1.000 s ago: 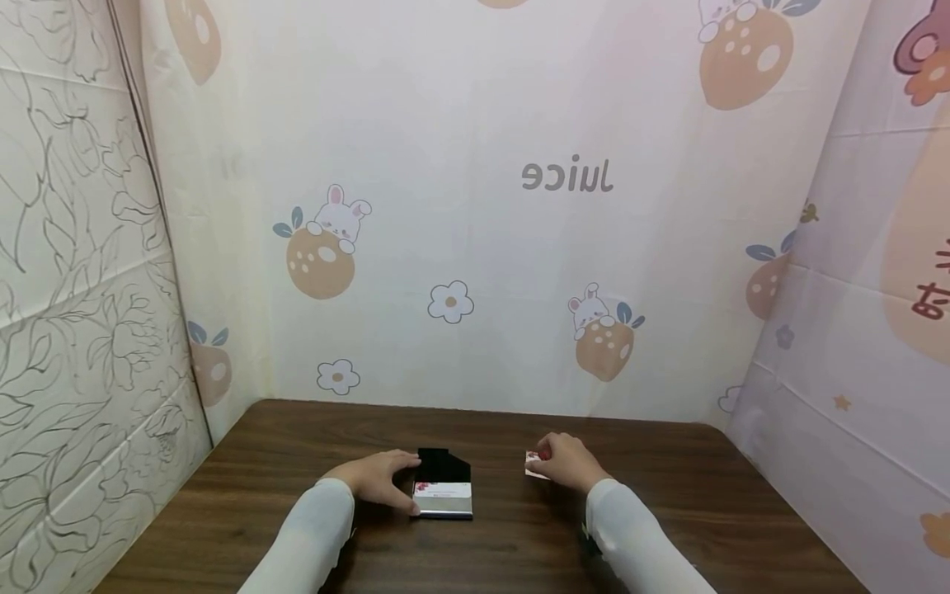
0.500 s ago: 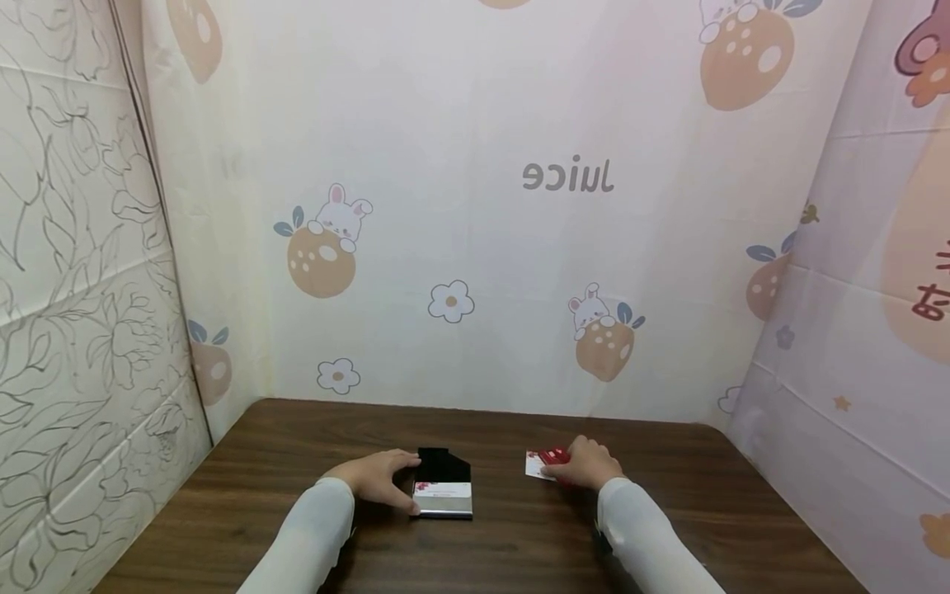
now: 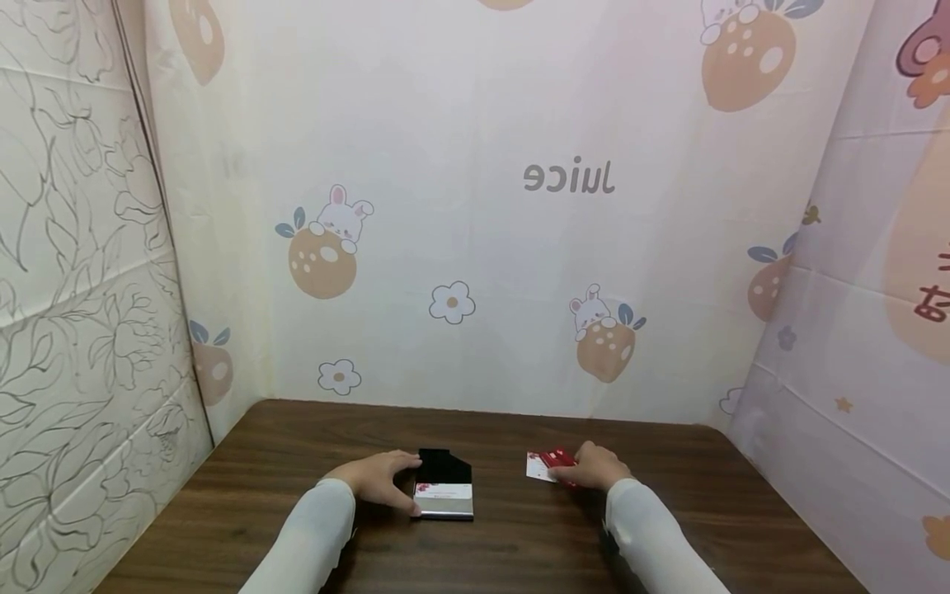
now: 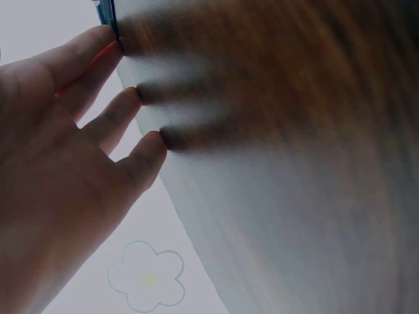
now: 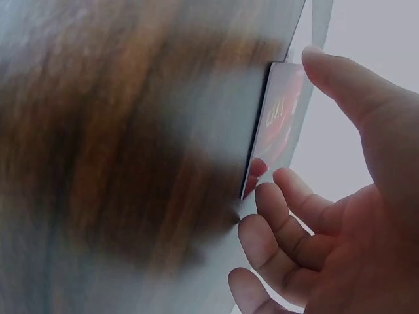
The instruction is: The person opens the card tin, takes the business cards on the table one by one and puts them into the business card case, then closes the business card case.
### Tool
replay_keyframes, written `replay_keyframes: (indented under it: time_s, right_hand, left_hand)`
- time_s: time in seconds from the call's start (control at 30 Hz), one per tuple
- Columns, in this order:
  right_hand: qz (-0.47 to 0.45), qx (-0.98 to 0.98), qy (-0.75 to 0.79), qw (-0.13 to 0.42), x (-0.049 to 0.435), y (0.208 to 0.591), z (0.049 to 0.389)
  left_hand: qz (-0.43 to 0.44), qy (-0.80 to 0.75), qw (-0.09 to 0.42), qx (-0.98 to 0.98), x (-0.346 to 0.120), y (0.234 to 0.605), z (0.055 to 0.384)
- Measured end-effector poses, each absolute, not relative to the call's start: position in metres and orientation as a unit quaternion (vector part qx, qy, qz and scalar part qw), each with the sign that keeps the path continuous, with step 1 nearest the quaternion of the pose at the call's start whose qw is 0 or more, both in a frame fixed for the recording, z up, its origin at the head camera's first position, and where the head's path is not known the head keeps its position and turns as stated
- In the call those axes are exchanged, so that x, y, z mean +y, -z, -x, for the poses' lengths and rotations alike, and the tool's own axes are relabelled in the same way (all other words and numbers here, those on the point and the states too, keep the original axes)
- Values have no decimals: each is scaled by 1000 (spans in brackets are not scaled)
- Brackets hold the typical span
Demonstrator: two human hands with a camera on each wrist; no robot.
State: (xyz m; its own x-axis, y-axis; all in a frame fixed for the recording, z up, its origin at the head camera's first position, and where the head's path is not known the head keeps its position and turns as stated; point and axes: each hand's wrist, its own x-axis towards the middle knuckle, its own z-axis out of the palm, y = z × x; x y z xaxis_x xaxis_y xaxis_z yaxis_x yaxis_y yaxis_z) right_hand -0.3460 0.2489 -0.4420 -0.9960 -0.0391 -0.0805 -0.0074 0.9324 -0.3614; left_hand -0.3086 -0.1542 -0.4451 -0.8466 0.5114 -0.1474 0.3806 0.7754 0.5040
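A metal card case [image 3: 445, 511] lies on the table with its black lid [image 3: 445, 469] folded back and a white card with red flowers [image 3: 444, 490] showing inside. My left hand [image 3: 377, 478] rests at its left side, thumb at the near corner and fingers spread toward the lid. In the left wrist view those fingertips [image 4: 152, 145] touch the tabletop. Farther right, a red card [image 3: 557, 457] overlaps a white floral card [image 3: 539, 468]. My right hand [image 3: 596, 467] is at the red card's right end. In the right wrist view its thumb and loosely bent fingers lie around the card's edges.
The brown wooden table [image 3: 475, 561] runs back to a printed curtain [image 3: 475, 247]. A floral-line curtain [image 3: 82, 289] closes off the left, and another patterned curtain [image 3: 853, 346] the right.
My right hand has shifted right, uncovering more of the red card and the white card. The left hand and the card case have stayed in place.
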Motion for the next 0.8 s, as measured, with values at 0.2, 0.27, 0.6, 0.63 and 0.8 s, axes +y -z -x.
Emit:
replay_keyframes:
  time_s: [0.2, 0.27, 0.6, 0.63, 0.8]
  right_hand:
    - [43, 976, 206, 48, 255, 449, 350]
    - [48, 974, 215, 46, 257, 452, 351]
    - [35, 971, 234, 37, 259, 450, 351]
    - [32, 970, 237, 35, 258, 449, 351]
    - [35, 969, 245, 24, 258, 449, 351]
  left_hand:
    - [-243, -235, 141, 931, -154, 446, 308]
    - [-244, -235, 140, 930, -154, 446, 308]
    - [-240, -235, 143, 931, -155, 446, 309]
    - [-241, -235, 143, 931, -155, 446, 309]
    - [-244, -234, 140, 931, -155, 447, 310]
